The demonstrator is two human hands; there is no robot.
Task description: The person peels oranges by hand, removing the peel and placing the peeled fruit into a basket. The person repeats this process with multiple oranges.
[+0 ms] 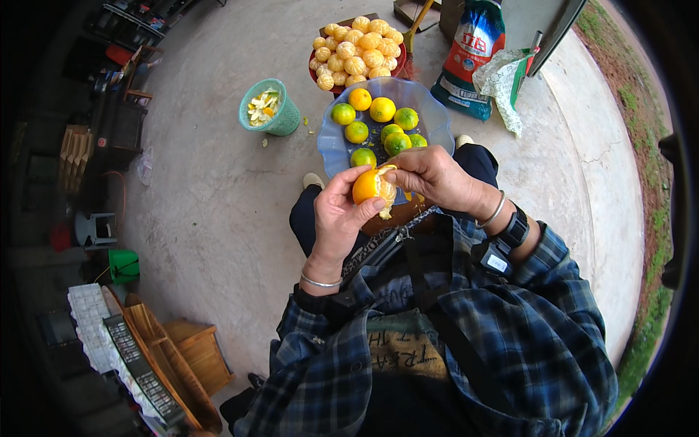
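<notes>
A partly peeled mandarin orange (pixel 367 185) rests in my left hand (pixel 341 210), its bare segments facing right and a flap of peel hanging below. My right hand (pixel 434 177) pinches a strip of peel (pixel 387 168) at the top of the fruit between thumb and fingers. Just beyond both hands is a wavy-rimmed blue plastic basin (pixel 439 117) with several unpeeled green and orange mandarins (pixel 382 110) in it. Farther off, a red basin (pixel 402 59) is heaped with peeled mandarins (pixel 354 50). The hands cover the near part of the blue basin.
A green plastic bin (pixel 286 117) holding peels (pixel 264 107) stands on the concrete floor (pixel 218 180). To the right are a detergent bag (pixel 472 60), a broom (pixel 418 27) and a patterned sack (pixel 505 76). A wooden cabinet (pixel 196 349) and a green bucket (pixel 124 266) are at left.
</notes>
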